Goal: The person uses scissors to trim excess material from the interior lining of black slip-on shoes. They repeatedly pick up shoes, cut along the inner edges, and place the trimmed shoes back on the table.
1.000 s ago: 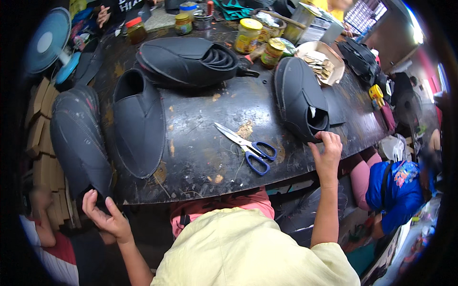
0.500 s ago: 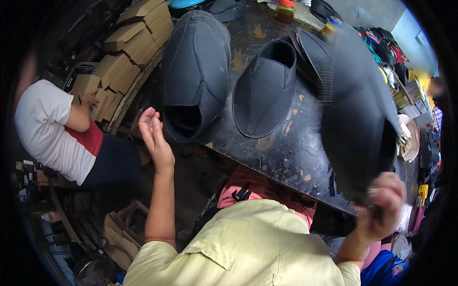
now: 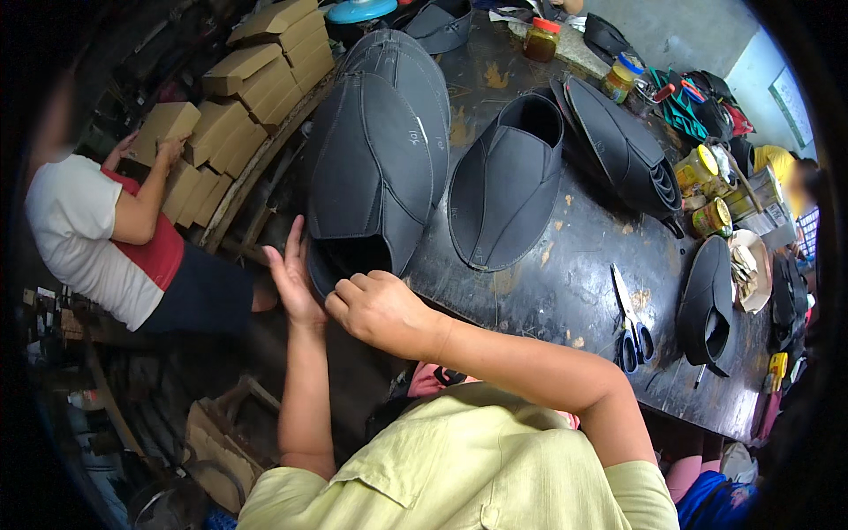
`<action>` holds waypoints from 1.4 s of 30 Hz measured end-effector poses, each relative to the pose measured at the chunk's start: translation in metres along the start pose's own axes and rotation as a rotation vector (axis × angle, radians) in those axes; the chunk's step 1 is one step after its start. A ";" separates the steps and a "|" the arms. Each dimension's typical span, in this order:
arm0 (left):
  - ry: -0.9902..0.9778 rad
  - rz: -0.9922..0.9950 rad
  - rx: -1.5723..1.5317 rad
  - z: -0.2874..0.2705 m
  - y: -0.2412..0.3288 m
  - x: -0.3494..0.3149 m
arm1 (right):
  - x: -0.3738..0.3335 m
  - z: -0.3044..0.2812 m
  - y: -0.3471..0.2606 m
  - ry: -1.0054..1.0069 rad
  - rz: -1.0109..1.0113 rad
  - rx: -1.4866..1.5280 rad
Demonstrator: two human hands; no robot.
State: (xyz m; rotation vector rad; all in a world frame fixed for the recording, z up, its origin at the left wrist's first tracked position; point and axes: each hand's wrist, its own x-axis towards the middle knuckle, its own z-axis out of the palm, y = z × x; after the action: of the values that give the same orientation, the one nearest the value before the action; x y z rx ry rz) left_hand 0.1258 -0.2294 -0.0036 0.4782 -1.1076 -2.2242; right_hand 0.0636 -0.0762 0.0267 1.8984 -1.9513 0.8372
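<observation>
A stack of black stitched shoe uppers (image 3: 353, 159) lies at the table's left front, its collar opening toward me. My right hand (image 3: 380, 309) reaches across my body, fingers closed on the near collar edge of the stack's top upper. Beside the stack's left edge, my left hand (image 3: 296, 278) is open with its fingers stretched out and its palm toward the uppers. Another black shoe upper (image 3: 505, 190) lies just right of the stack, apart from both hands. Farther right is a nested group of black uppers (image 3: 618, 146).
Scissors (image 3: 630, 322) and a single upper (image 3: 705, 300) lie on the dark, worn table (image 3: 548, 305). Jars, including a red-lidded jar (image 3: 541, 40), stand at the back and right. A co-worker in a white shirt (image 3: 79, 230) handles brown cardboard boxes (image 3: 225, 132) on the left.
My right hand has swung from the far right to the left stack, bringing a black upper that now lies on top. My left hand has moved closer to the stack. The scissors are now uncovered.
</observation>
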 end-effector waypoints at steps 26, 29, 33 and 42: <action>-0.035 0.922 0.771 0.009 -0.013 0.033 | -0.014 -0.018 0.028 0.040 0.050 0.017; 0.053 0.889 0.827 0.012 -0.022 0.003 | -0.024 -0.037 0.029 0.088 0.028 0.083; -0.155 1.089 1.242 0.020 -0.028 -0.007 | -0.056 -0.075 0.031 0.203 0.102 0.165; -0.165 1.084 1.281 0.026 -0.021 -0.011 | -0.230 -0.207 0.020 0.162 0.974 -0.254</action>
State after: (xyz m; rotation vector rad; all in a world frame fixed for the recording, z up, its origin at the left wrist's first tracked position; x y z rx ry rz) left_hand 0.1128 -0.1969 -0.0050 0.0709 -2.1116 -0.4640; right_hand 0.0259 0.2306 0.0525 0.6392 -2.6891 0.8468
